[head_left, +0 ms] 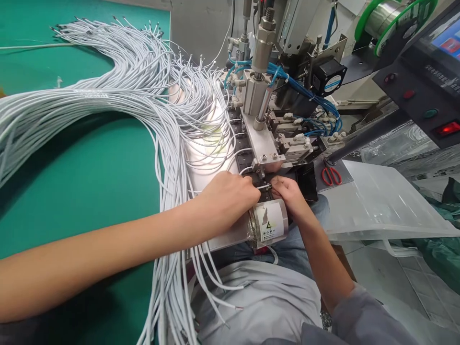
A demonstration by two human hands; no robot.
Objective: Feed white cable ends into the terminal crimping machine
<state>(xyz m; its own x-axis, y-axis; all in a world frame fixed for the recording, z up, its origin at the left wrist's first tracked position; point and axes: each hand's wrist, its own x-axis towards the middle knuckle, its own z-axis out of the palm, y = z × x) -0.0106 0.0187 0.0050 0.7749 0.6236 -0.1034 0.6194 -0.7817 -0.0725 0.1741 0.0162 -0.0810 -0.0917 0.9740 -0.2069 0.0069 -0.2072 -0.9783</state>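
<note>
My left hand (230,199) is closed around a white cable (264,187), whose end sticks out past the knuckles to the right. My right hand (289,191) pinches at the small metallic tip of this cable with thumb and forefinger; the tip is partly hidden by the fingers. Both hands are low at the front of a dark fixture track (244,158), just under the metal press head (261,143) of a machine. Other white cables run into the track farther back. Directly below the hands is a curved clear guard with a warning label (271,223).
A large bundle of white cables (86,100) spreads over the green mat (118,163) and hangs over the front edge. Red-handled scissors (331,176) lie right of the machine, near a translucent plastic sheet (388,201). A control panel (424,91) and wire spool (384,19) stand upper right.
</note>
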